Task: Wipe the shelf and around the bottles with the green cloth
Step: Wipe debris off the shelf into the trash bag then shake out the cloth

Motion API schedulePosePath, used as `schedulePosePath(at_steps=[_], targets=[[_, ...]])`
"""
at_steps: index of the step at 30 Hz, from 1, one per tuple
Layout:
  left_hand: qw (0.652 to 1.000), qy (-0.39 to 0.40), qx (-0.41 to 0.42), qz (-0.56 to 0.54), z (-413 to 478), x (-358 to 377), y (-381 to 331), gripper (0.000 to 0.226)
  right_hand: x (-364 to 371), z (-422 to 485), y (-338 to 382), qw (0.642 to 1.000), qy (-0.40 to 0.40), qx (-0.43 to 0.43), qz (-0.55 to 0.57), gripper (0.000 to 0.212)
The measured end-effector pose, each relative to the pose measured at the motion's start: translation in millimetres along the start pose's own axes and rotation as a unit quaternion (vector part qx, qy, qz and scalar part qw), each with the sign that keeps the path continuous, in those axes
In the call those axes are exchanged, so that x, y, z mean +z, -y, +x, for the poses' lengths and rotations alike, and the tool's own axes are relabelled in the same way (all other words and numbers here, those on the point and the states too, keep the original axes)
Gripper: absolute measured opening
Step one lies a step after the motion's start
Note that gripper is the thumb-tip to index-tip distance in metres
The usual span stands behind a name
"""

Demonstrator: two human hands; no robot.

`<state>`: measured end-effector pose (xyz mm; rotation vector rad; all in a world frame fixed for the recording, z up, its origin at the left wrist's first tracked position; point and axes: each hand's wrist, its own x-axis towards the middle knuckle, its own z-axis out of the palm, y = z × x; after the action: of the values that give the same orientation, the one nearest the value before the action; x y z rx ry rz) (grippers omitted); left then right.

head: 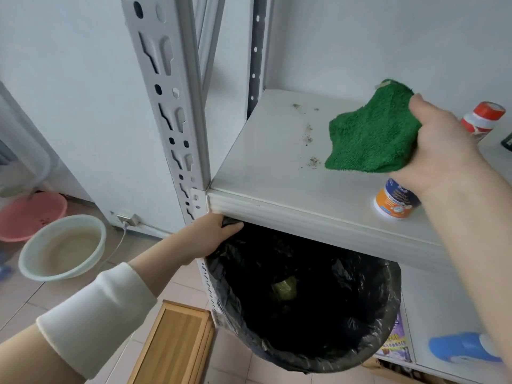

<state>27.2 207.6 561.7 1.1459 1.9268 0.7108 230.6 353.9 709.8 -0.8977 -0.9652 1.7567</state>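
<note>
While the right hand (443, 145) grips the green cloth (371, 134), fingers and thumb curled into a bunched fold, the entries stand as follows.

Green cloth: over the white shelf (263, 162), right of centre, loose end hanging leftward from the grip. Whether it presses on the surface or hangs just above cannot be told.

Crumbs (311, 139): dark specks scattered on the shelf, just left of the cloth's edge, running in a loose line from far to near.

Bottles: an orange-and-white bottle (393, 202) near the front edge, partly under the right wrist; a red-capped bottle (483, 117) farther back, right of the hand.

Left hand (213, 236): curled round the rim of a bin with a black liner (388, 314), held under the shelf's front edge, left of the bottles.

Governing relation: the dirt lies left of the gripped cloth, and the bin's mouth lies near and below it. The right hand is the nearer hand; the left is occupied. A stroke to the left and then toward the near edge would likely carry the crumbs over the lip into the liner.
</note>
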Motion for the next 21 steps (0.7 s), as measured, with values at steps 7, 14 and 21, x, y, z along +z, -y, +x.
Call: schedulePosePath(at_steps=[7,14,21], targets=[[1.000,-0.004,-0.002,0.013,1.6,-1.2,4.3,0.044,34.7,45.1,19.3,0.929,-0.182,-0.054,-0.318,0.043],[0.999,-0.007,-0.013,0.031,4.5,-0.7,6.2,0.044,52.0,72.7,-16.6,0.771,-0.061,0.040,-0.633,0.039],[0.999,-0.010,-0.026,0.043,6.0,-0.2,6.9,0.042,44.6,91.8,-14.5,0.778,-0.052,0.080,-0.621,0.040]])
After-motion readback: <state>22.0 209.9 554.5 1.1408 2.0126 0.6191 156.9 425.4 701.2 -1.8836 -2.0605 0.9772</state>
